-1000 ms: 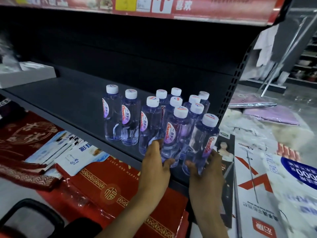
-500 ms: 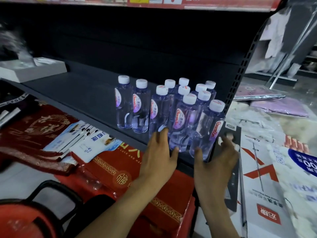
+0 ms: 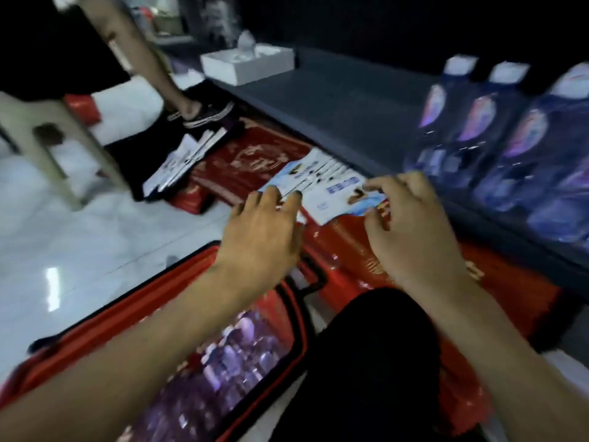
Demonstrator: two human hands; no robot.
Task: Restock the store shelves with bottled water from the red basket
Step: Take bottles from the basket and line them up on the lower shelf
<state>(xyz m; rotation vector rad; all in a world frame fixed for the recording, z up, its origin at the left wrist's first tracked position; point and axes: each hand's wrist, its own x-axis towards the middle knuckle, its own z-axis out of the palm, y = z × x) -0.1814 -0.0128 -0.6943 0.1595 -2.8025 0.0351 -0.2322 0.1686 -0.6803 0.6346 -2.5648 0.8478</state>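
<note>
Red basket (image 3: 153, 298) holding water bottles (image 3: 236, 355), shelved bottles (image 3: 484, 138) at the right end of the shelf (image 3: 334, 100), open surface leftward, your left hand (image 3: 264, 237) and right hand (image 3: 411, 228) loose-fingered, gripping nothing

Both hands are held out in front, palms down and holding nothing: the left hand (image 3: 264, 231) has its fingers (image 3: 274, 199) loosely bent and slightly spread, while the right hand (image 3: 414, 231) beside it has its fingers (image 3: 395, 183) curled a little more. The bare left forearm (image 3: 134, 362) and right forearm (image 3: 510, 355) reach up from the lower edge, the hands near each other but apart
</note>
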